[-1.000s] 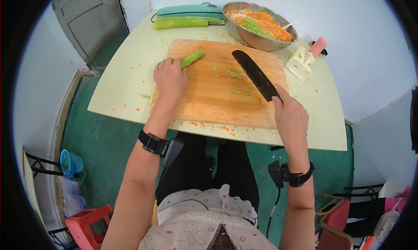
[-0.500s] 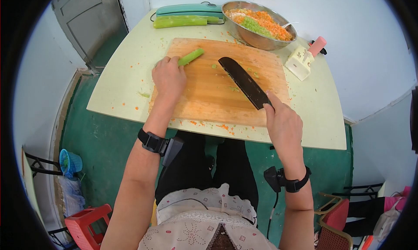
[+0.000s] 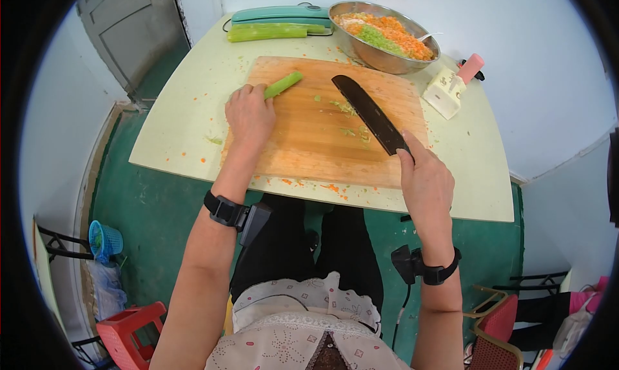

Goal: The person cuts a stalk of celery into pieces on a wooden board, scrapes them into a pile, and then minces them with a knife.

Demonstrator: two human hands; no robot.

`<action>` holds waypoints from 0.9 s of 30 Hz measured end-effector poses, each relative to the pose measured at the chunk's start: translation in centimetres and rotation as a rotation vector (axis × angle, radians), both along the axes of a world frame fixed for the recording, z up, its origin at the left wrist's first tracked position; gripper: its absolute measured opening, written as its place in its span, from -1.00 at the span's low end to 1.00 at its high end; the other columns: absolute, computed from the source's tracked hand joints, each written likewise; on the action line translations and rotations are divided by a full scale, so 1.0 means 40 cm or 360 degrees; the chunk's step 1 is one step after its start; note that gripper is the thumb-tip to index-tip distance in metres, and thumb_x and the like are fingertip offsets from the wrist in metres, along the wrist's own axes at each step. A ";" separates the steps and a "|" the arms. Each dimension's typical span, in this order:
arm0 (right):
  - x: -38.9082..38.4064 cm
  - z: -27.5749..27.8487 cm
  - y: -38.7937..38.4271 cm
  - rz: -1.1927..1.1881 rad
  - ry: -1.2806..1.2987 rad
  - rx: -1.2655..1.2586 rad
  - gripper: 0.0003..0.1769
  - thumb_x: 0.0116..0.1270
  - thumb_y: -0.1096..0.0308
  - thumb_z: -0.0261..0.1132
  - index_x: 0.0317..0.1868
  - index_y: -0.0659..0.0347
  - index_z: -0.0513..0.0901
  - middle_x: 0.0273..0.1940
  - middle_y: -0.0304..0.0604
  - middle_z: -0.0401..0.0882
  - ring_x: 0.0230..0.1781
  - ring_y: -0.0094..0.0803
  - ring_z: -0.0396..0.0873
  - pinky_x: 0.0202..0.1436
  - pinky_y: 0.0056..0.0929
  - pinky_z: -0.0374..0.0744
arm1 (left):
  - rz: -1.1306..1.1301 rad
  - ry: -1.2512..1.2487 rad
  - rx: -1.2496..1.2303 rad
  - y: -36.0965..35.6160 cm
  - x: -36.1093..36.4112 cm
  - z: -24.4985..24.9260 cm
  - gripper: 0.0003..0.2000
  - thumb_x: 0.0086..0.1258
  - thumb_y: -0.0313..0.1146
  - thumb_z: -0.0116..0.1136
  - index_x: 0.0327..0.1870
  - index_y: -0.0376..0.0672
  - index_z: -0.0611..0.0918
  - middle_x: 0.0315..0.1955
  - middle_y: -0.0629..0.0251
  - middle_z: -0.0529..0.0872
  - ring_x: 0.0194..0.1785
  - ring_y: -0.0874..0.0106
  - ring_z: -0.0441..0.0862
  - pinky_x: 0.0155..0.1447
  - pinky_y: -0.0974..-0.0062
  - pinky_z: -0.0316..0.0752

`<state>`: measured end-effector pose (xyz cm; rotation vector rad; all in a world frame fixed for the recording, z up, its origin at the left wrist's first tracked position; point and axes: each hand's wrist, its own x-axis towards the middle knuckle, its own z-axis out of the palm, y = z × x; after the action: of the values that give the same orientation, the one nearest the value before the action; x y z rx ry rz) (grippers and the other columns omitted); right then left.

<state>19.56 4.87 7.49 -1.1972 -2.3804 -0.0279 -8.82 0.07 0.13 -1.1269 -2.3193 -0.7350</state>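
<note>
My left hand is closed around the lower end of a green celery stalk at the left of the wooden cutting board. Part of the stalk is hidden under my fingers. In my right hand is a kitchen knife with a broad dark blade, gripped at its handle. The blade slants up and left over the right half of the board, apart from the celery. Small chopped green bits lie on the board to the left of the blade.
Behind the board stands a steel bowl of chopped orange, green and pale vegetables with a spoon. More stalks lie by a teal appliance at the back left. A pale box with a pink-topped item is at right. Orange scraps dot the table.
The knife has moved slightly up and to the right with my right hand, uncovering more green bits on the board. My left hand and the celery have stayed put.
</note>
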 end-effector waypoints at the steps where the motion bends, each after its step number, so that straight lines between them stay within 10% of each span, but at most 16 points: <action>1: 0.001 -0.014 0.000 0.0010 -0.0013 0.0020 -0.65 0.30 0.28 0.22 0.10 0.06 0.58 -0.47 -0.03 0.59 -0.44 -0.08 0.60 -0.37 -0.17 0.55 | 0.0009 -0.0014 -0.0011 0.000 0.004 0.004 -0.76 0.20 -0.38 0.21 -0.10 -0.15 0.66 -0.22 0.22 0.67 -0.12 0.20 0.58 -0.06 0.26 0.46; 27: -0.028 -0.018 -0.028 0.0011 -0.0137 -0.0130 -0.67 0.33 0.32 0.16 0.09 0.18 0.53 -0.50 0.04 0.61 -0.48 -0.05 0.62 -0.39 -0.15 0.55 | -0.0039 -0.0051 -0.0116 -0.004 -0.006 0.005 -0.71 0.21 -0.36 0.21 -0.03 -0.13 0.63 -0.19 0.22 0.63 -0.08 0.20 0.57 -0.06 0.22 0.44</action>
<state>18.42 3.77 6.75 -1.2488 -2.4814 0.0206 -9.05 -0.08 0.32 -1.1852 -2.3808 -0.6870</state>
